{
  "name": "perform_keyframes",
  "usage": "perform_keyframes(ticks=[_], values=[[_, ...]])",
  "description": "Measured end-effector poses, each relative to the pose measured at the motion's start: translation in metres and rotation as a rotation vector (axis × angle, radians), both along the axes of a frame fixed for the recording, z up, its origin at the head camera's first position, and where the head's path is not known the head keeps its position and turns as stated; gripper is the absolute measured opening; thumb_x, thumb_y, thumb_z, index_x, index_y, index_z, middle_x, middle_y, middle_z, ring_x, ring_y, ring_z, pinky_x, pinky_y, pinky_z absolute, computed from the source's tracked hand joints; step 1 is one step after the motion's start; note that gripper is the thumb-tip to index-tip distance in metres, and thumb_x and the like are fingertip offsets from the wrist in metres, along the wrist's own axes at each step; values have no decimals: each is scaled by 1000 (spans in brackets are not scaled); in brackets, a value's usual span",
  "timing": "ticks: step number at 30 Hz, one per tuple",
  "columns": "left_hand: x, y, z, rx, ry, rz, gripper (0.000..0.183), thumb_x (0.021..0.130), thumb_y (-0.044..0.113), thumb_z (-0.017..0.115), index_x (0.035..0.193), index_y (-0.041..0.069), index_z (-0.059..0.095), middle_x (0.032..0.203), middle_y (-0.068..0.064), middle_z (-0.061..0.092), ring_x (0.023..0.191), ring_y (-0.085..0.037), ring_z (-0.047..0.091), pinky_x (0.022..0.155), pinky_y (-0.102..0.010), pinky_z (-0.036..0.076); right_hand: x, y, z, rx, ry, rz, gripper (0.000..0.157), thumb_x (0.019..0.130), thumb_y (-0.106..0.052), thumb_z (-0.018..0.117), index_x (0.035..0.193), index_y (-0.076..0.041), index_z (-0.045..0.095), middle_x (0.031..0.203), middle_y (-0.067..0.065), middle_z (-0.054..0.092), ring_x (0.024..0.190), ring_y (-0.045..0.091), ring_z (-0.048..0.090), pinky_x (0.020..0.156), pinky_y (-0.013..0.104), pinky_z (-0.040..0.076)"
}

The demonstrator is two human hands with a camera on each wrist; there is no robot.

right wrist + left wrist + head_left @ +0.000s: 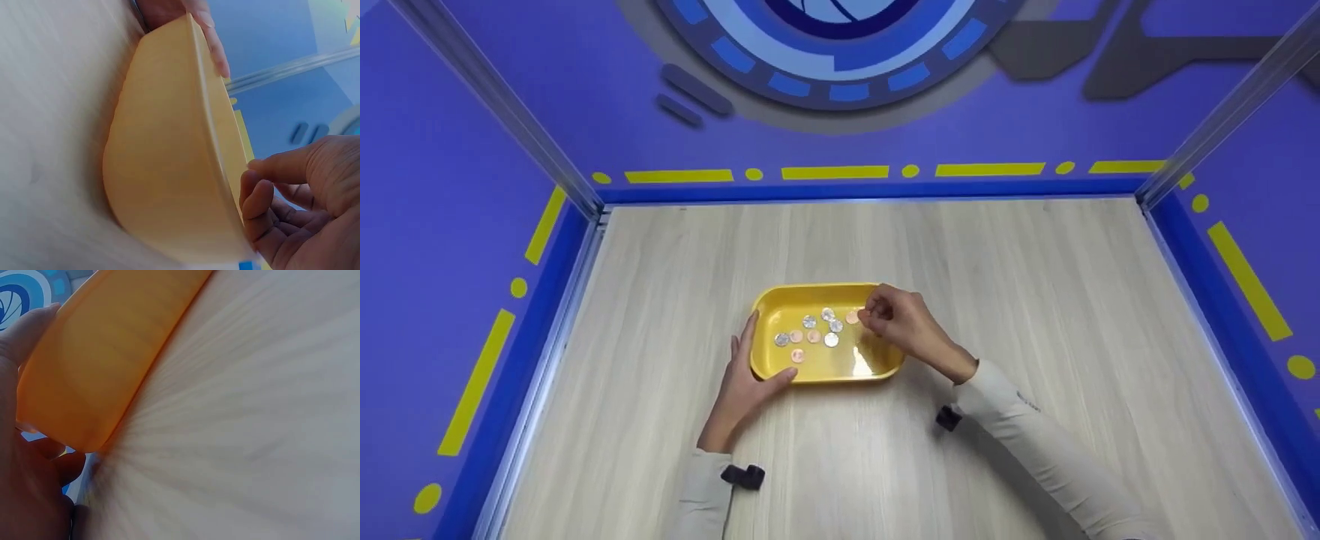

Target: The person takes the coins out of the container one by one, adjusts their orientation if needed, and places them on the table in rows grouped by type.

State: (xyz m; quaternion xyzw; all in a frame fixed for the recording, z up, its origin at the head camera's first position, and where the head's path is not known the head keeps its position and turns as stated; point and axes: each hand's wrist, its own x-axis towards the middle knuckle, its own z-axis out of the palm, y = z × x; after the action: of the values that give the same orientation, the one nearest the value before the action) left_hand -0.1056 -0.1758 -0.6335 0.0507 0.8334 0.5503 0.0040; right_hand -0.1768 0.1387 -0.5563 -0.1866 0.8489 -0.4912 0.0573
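A yellow tray (765,367) lies on the wooden table, with several silver coins (831,340) and copper coins (813,337) flat on its bottom. My left hand (744,386) grips its near left corner, the thumb over the front rim and the fingers along the left side. In the left wrist view that hand's fingers bend under the corner. Over the right part of the tray is my right hand (904,319), fingers bent and fingertips close together beside one copper coin (852,317). Whether a coin is between them is hidden, also in the right wrist view.
Pale wooden tabletop (1020,300) surrounds the tray. Blue-purple panels (840,142) with yellow dashes stand along the back and both sides, joined by metal posts (1207,127). A small black camera (744,477) sits at my left wrist, another black camera (949,418) at my right.
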Motion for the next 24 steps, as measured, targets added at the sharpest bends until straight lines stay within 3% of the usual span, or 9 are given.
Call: perform_keyframes(ticks=[5,18,24], values=[[0,0,0,1,-11,3,121,87,40,91,179,17,15,182,-11,26,169,-35,19,139,-50,-4,2,15,2,-57,-47,-44,11,100,-5,81,101,-2,71,82,7,73,63,15,64,51,20,53],[1,-1,3,-13,-31,-4,124,86,39,93,179,16,14,182,-13,25,169,-37,18,139,-50,-3,4,48,-8,-141,-68,-177,13,97,0,82,103,0,71,84,10,74,65,16,65,53,19,55],[1,-4,3,-25,-63,-22,130,86,36,97,179,20,7,183,-14,20,169,-44,10,138,-60,-1,5,67,-17,-163,-54,-270,14,96,-1,84,101,2,71,83,12,72,65,13,63,54,19,55]])
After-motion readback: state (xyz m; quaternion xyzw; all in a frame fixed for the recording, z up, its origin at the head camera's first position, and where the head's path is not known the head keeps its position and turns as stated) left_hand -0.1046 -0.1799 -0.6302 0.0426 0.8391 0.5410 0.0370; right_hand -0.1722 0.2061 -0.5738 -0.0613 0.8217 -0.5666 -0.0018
